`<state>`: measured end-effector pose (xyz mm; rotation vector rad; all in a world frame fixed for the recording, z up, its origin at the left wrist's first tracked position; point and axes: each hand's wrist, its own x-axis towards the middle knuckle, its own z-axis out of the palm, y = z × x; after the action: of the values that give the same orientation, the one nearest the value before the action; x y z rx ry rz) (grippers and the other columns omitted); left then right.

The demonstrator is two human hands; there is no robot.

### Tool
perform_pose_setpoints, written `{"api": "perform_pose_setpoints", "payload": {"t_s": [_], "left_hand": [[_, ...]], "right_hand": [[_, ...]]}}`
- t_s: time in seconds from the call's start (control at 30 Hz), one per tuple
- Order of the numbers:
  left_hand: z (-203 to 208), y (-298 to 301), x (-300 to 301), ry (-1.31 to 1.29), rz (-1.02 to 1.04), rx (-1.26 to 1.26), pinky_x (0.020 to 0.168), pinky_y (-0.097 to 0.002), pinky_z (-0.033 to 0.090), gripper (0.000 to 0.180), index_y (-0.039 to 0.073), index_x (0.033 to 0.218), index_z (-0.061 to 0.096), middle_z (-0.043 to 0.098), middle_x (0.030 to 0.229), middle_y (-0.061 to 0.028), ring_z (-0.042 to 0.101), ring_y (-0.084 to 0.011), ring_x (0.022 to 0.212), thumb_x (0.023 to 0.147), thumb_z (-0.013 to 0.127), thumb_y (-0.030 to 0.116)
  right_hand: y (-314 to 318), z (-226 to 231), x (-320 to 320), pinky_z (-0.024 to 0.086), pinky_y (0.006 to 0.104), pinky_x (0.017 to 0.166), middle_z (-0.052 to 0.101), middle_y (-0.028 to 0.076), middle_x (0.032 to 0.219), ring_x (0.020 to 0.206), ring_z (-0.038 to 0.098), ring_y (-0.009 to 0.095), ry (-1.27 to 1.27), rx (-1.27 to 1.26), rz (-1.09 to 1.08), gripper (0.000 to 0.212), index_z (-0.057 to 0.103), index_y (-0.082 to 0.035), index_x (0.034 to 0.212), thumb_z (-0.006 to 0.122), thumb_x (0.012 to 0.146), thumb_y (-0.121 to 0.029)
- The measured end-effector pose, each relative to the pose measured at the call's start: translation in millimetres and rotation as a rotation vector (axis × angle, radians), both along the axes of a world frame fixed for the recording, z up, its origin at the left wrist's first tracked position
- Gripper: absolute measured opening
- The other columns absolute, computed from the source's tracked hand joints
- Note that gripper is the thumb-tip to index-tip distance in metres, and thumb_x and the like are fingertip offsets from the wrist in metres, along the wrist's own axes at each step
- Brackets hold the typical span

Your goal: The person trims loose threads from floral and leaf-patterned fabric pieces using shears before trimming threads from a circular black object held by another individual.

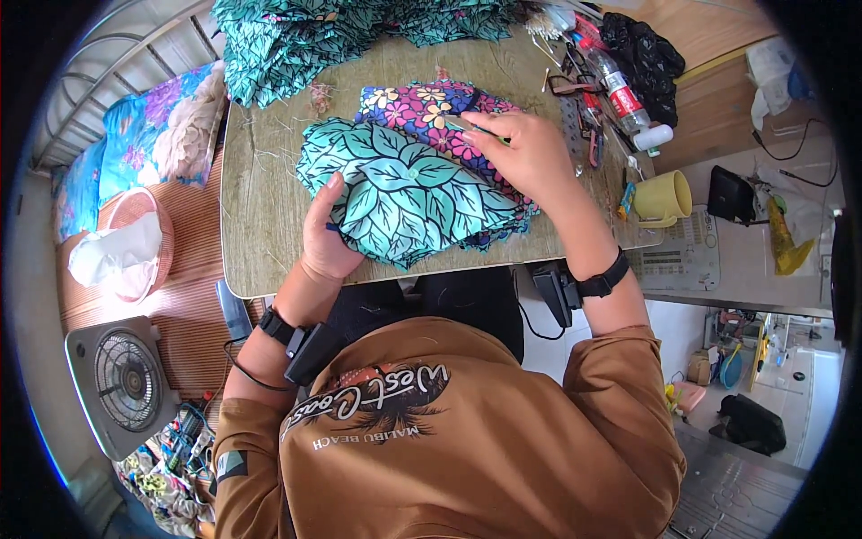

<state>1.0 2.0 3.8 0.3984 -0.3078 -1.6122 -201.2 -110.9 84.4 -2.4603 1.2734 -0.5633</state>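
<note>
A stack of teal leaf-print fabric pieces [413,193] with wavy edges lies at the near side of the table. My left hand [328,235] grips its left edge, thumb on top and the other fingers hidden underneath. Beyond and partly under it is a fabric piece with pink and cream flowers on dark blue [417,106]. Over that floral piece, my right hand [525,151] is closed around a slim metal tool [456,124], whose kind is mostly hidden by the fingers. Thumb and forefinger point left, just above the cloth.
More teal leaf-print fabric [287,49] is heaped at the table's far edge. Along the right side lie a plastic bottle [621,94], a black bag [642,54], pink-handled scissors [575,87] and a yellow mug [663,198]. Loose threads litter the wooden table [260,216].
</note>
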Motion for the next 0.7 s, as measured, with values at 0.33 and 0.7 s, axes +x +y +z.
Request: {"api": "perform_pose_setpoints", "payload": {"t_s": [0.33, 0.7], "left_hand": [[-4, 0, 1, 0.019, -0.009, 0.021, 0.097, -0.0443, 0.038, 0.052, 0.002, 0.128, 0.038, 0.049, 0.124, -0.0154, 0.049, -0.0305, 0.113, 0.088, 0.046, 0.035], [-2, -1, 0, 0.012, -0.012, -0.006, 0.097, -0.0447, 0.038, 0.053, 0.002, 0.128, 0.037, 0.048, 0.125, -0.0154, 0.049, -0.0306, 0.114, 0.088, 0.046, 0.035]], "right_hand": [[-39, -15, -44, 0.047, 0.0288, 0.070, 0.066, 0.014, 0.086, 0.079, 0.064, 0.019, -0.217, -0.014, -0.214, 0.035, 0.065, -0.006, 0.101, 0.065, 0.078, -0.033], [-42, -13, -37, 0.046, 0.0277, 0.067, 0.066, 0.009, 0.079, 0.071, 0.062, 0.015, -0.110, -0.014, -0.294, 0.032, 0.065, -0.003, 0.094, 0.065, 0.079, -0.031]]}}
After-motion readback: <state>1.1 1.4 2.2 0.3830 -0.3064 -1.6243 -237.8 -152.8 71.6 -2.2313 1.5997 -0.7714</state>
